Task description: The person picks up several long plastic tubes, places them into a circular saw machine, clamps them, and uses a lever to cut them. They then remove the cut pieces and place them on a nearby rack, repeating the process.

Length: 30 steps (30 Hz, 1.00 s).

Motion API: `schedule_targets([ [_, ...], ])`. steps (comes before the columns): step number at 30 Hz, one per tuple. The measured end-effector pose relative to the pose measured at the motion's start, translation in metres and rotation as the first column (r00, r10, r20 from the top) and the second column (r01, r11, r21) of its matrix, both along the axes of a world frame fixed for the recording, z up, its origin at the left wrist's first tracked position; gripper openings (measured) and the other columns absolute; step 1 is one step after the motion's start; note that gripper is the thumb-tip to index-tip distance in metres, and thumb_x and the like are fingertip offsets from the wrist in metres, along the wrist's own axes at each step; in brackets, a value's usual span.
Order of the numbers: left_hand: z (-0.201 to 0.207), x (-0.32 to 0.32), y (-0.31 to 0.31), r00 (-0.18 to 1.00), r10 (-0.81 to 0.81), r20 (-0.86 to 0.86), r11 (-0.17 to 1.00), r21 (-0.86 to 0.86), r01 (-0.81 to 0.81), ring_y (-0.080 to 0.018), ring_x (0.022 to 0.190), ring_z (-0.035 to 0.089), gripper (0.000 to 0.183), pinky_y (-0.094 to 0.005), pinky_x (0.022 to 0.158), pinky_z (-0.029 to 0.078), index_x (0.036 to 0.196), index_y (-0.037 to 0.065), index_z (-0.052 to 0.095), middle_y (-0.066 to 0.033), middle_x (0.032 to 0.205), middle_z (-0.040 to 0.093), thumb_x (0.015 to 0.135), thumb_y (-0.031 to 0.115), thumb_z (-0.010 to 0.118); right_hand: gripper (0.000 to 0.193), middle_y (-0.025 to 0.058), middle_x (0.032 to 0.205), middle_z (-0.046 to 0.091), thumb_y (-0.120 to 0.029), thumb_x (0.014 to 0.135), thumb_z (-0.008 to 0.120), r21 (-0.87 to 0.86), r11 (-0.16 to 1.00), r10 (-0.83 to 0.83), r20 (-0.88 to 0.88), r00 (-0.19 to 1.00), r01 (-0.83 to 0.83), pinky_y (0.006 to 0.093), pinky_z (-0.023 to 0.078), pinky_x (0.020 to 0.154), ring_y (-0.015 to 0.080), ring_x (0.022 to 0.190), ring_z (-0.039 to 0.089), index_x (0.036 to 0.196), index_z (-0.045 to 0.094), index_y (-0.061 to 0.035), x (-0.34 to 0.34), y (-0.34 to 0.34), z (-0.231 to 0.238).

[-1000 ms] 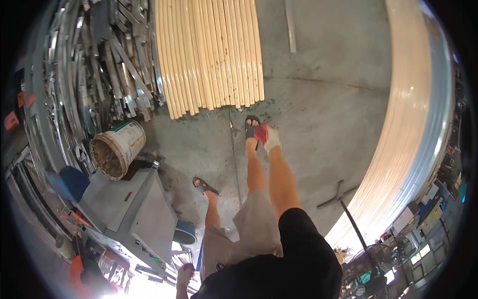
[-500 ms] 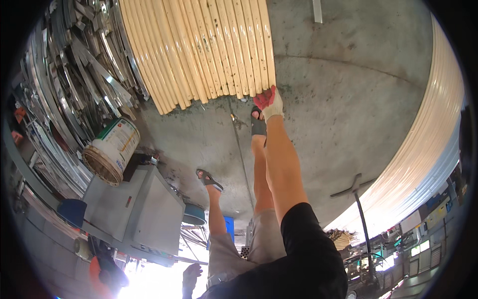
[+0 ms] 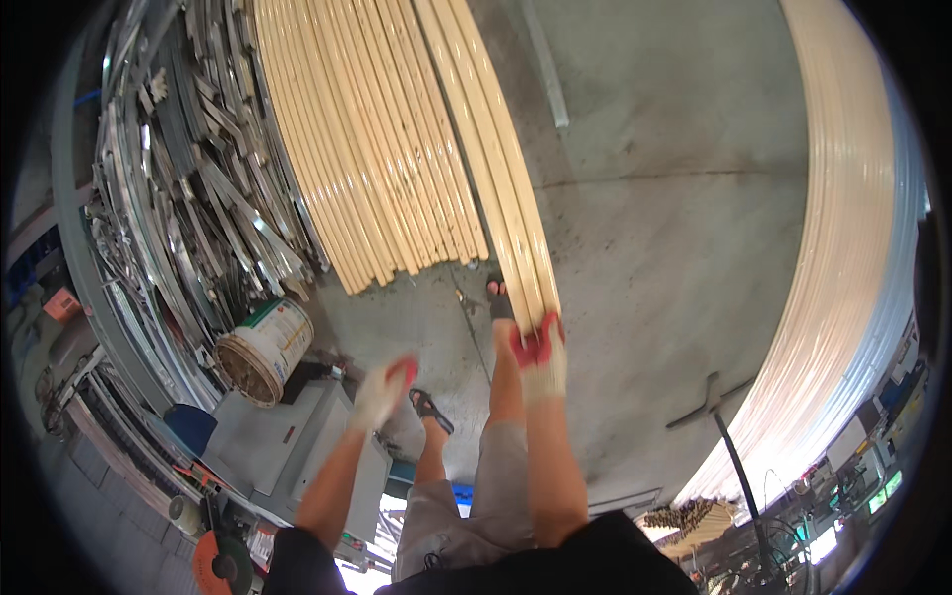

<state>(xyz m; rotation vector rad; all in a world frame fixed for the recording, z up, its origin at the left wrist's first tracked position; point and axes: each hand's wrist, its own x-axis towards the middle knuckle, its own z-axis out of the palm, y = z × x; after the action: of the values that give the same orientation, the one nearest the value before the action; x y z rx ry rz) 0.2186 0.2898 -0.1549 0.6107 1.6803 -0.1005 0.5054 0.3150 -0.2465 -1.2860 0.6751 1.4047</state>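
Note:
My right hand [image 3: 538,355], in a cream work glove with a red palm, is closed around the near ends of a few long, glossy cream tubes [image 3: 506,198]. These tubes are separated by a narrow gap from a row of similar tubes [image 3: 387,188] lying side by side on the floor to their left. In a matching glove, my left hand [image 3: 385,393] hovers apart from the tubes, above the floor near my left foot. Motion smears its fingers, and I see nothing in it.
Metal strips [image 3: 188,188] lie heaped at the left. Near them are a tilted dirty white bucket [image 3: 270,347] and a grey metal cabinet [image 3: 260,436]. A flat strip [image 3: 545,64] lies beyond the tubes. A large stack of pale long tubes [image 3: 843,198] curves along the right, beside a black stand [image 3: 734,446].
My right hand has drawn a few tubes toward me, out past the ends of the row. My left hand has risen into view above the floor.

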Motion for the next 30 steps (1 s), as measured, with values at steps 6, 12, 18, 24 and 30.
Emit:
schedule_targets([
  [6, -0.100, 0.090, 0.313, 0.511, 0.601, 0.614, 0.714, -0.125, -0.689, -0.0287, 0.108, 0.069, 0.076, -0.0448, 0.091, 0.058, 0.130, 0.003, 0.061, -0.0126, 0.109, 0.072, 0.093, 0.069, 0.061, 0.042, 0.0048, 0.122, 0.065, -0.038, 0.099, 0.070, -0.252, 0.955, 0.193, 0.116, 0.974, -0.159, 0.0431, 0.058, 0.080, 0.0241, 0.106, 0.065, 0.132, 0.055, -0.0176, 0.106, -0.132, 0.249],
  [12, -0.092, 0.203, 0.314, 0.282, 0.458, 0.843, 0.769, -0.217, -0.601, -0.0279, 0.095, 0.073, 0.043, -0.0445, 0.086, 0.061, 0.122, -0.003, 0.065, -0.0146, 0.107, 0.073, 0.096, 0.031, 0.070, 0.025, -0.0057, 0.102, 0.069, -0.026, 0.103, 0.065, -0.419, 0.907, 0.102, 0.318, 0.942, 0.043, 0.0447, 0.056, 0.078, 0.0194, 0.089, 0.065, 0.127, 0.061, -0.0253, 0.144, -0.222, 0.298],
  [18, 0.046, 0.215, 0.249, 0.209, 0.521, 0.828, 0.699, -0.273, -0.661, -0.0242, 0.097, 0.073, 0.035, -0.0391, 0.080, 0.063, 0.119, -0.001, 0.067, -0.0143, 0.108, 0.073, 0.089, 0.012, 0.080, 0.028, -0.0025, 0.093, 0.066, -0.031, 0.099, 0.071, -0.299, 0.952, 0.164, 0.300, 0.940, -0.071, 0.0376, 0.052, 0.069, 0.0166, 0.077, 0.058, 0.124, 0.063, -0.0203, 0.221, -0.337, 0.238],
  [24, 0.266, 0.140, 0.219, 0.365, 0.263, 0.893, 0.515, 0.190, -0.836, -0.0269, 0.101, 0.072, 0.046, -0.0383, 0.085, 0.062, 0.127, -0.001, 0.063, -0.0173, 0.113, 0.071, 0.086, 0.009, 0.082, 0.050, 0.0054, 0.121, 0.062, -0.041, 0.095, 0.071, -0.613, 0.528, 0.782, 0.082, 0.618, -0.588, 0.0609, 0.051, 0.066, 0.0287, 0.105, 0.058, 0.137, 0.054, -0.0223, 0.240, -0.233, 0.160],
  [30, 0.489, 0.034, 0.164, 0.757, 0.154, 0.635, 0.179, 0.735, -0.654, -0.0142, 0.094, 0.069, 0.034, -0.0311, 0.081, 0.059, 0.113, 0.001, 0.073, -0.0080, 0.106, 0.074, 0.084, 0.015, 0.083, 0.075, 0.0206, 0.151, 0.047, -0.015, 0.098, 0.067, 0.253, 0.476, 0.424, 0.773, 0.472, -0.842, 0.0326, 0.044, 0.110, 0.0254, 0.136, 0.051, 0.158, 0.027, 0.0054, 0.029, 0.141, 0.452],
])
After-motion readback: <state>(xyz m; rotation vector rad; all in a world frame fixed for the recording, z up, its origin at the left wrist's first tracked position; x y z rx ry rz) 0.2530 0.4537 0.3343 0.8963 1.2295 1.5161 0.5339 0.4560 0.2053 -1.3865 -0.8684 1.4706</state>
